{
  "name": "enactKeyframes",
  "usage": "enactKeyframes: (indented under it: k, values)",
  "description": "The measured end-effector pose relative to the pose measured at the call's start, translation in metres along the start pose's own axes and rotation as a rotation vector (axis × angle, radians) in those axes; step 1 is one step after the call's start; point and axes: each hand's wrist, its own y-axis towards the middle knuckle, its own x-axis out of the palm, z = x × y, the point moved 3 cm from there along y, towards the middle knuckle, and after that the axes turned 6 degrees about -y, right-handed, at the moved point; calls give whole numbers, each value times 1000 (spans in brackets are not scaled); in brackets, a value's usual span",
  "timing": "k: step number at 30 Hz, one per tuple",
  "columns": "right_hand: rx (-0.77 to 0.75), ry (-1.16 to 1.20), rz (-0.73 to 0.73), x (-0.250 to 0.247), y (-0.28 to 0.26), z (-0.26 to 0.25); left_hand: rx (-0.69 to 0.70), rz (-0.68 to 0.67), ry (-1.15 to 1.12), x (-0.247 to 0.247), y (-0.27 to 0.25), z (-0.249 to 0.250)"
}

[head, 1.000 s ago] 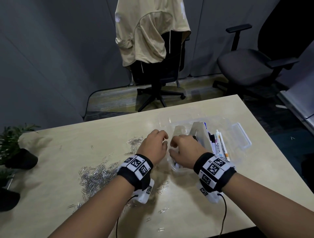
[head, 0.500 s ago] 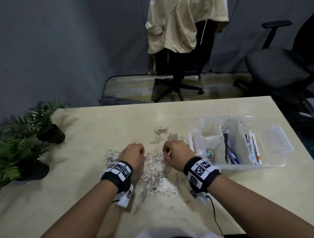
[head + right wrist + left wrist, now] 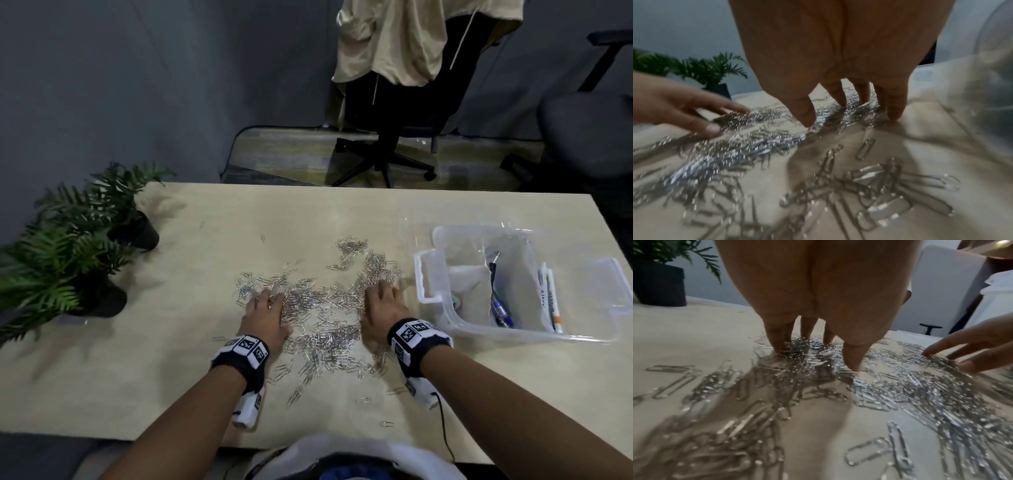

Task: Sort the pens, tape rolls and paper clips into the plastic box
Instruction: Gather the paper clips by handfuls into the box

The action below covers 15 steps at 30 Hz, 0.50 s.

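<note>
- pens (image 3: 500,301) already in the plastic box (image 3: 424,274), lying flat along its right-hand compartments, long axis running near-to-far from the person; two white ones (image 3: 549,298) beside the dark ones
- something small and round at the box's near-left floor, maybe a tape roll, too small to tell
- paper clips (image 3: 325,308) mostly not done: big loose scatter on the table (image 3: 137,359), left of the box, between and around both hands; a few strays near the front edge
- clips point every which way, no common axis, all lying flat
- left hand (image 3: 267,318) fingers spread, straight, tips pressed down into the clips, holding nothing
- right hand (image 3: 382,308) same, spread fingertips on the pile just beside the box
- judgement: raking clips together, then scoop into box
</note>
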Motion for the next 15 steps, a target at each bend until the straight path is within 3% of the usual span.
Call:
enactKeyframes:
  k: [7,12,15]
  values:
    - [-150,6,80,15,5,-11,131,120,-92,0,-2,16]
    - [-171,94,162,9,2,-14,81,136,-136,-7,-1,11]
    - [-177,80,98,12,1,-20,65,94,-122,-5,-4,12]
